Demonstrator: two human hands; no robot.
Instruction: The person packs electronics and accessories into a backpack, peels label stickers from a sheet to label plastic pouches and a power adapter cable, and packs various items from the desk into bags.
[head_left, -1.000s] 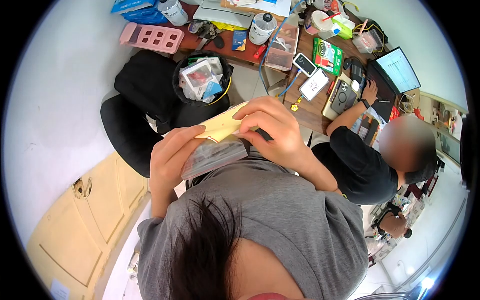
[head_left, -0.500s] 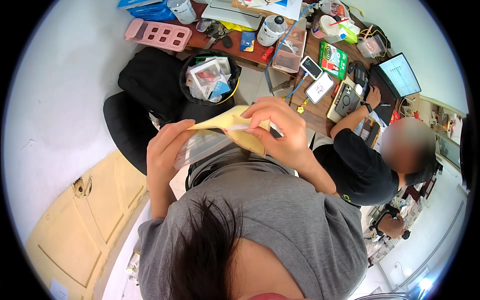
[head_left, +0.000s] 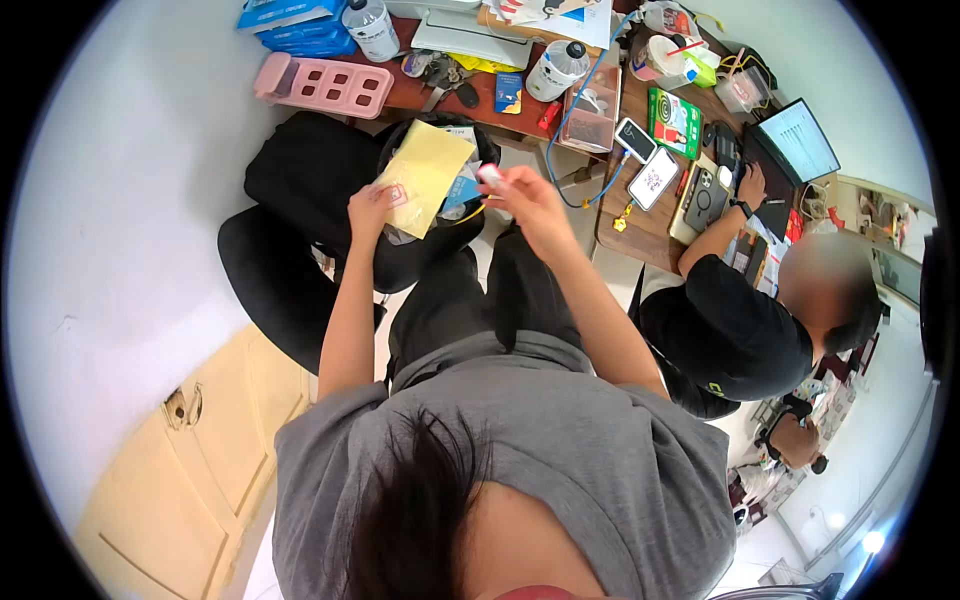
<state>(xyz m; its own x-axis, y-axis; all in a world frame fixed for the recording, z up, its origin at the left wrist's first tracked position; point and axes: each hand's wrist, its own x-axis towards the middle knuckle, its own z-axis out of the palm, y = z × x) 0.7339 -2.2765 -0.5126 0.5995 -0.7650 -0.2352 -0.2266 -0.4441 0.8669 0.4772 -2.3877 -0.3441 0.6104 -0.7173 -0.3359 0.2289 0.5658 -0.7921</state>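
My left hand is closed on the lower left edge of a yellow paper packet with a red printed mark. The packet is held out over a waste bin lined with a black bag, hiding much of what lies inside. To the right of the packet, my right hand pinches a small white and red object in its fingertips; its kind is too small to make out. A blue and white packet shows among the litter in the bin.
Beyond the bin, a desk bears a pink compartment box, bottles and keys. A black chair stands at left. At right, a person in black sits at a laptop, near phones on cables.
Both hands have moved forward, away from my body, and apart. The yellow packet is now over the bin, out of my right hand. The clear bag under it no longer shows.
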